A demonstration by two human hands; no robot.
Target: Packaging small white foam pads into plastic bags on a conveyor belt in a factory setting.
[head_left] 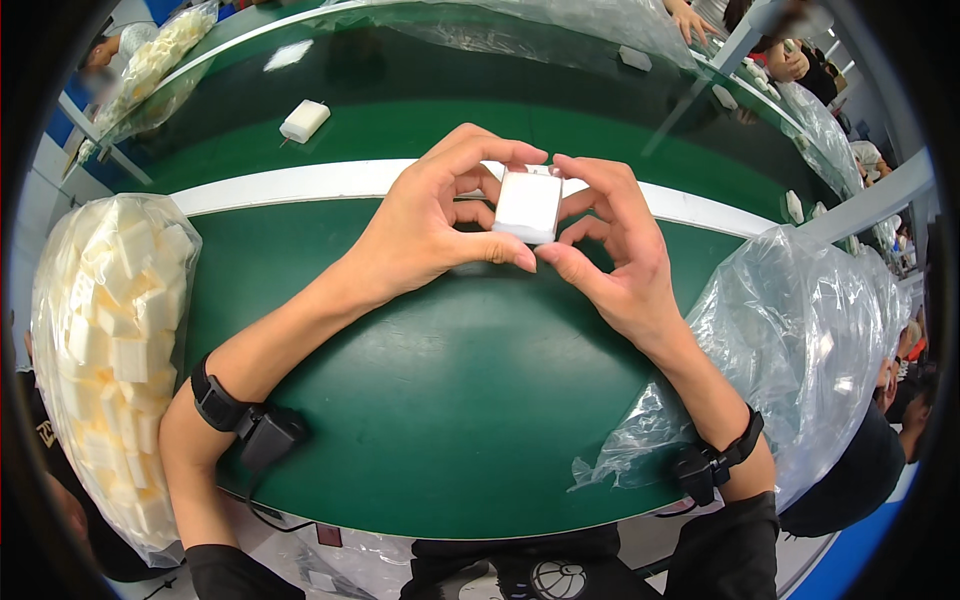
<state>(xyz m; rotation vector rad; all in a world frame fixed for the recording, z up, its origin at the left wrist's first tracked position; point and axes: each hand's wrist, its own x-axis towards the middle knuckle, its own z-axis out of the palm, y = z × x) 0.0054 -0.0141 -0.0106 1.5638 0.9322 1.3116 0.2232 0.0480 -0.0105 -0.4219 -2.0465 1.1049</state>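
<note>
A small white block-shaped piece (pixel 529 205) is held up above the far edge of the green table, with a clear, shiny part along its top and right side. My left hand (pixel 450 205) grips it from the left, index finger at its top and thumb at its lower edge. From the right, my right hand (pixel 615 240) pinches it the same way, its fingers curved around the side. What the clear part is, I cannot make out.
A clear bag of cream-white blocks (pixel 125 340) stands at the left. A crumpled clear plastic bag (pixel 800 340) lies at the right. Beyond a white rail (pixel 300 187), a similar white piece (pixel 305 121) rests on a green belt (pixel 420 110). Other people sit around the edges.
</note>
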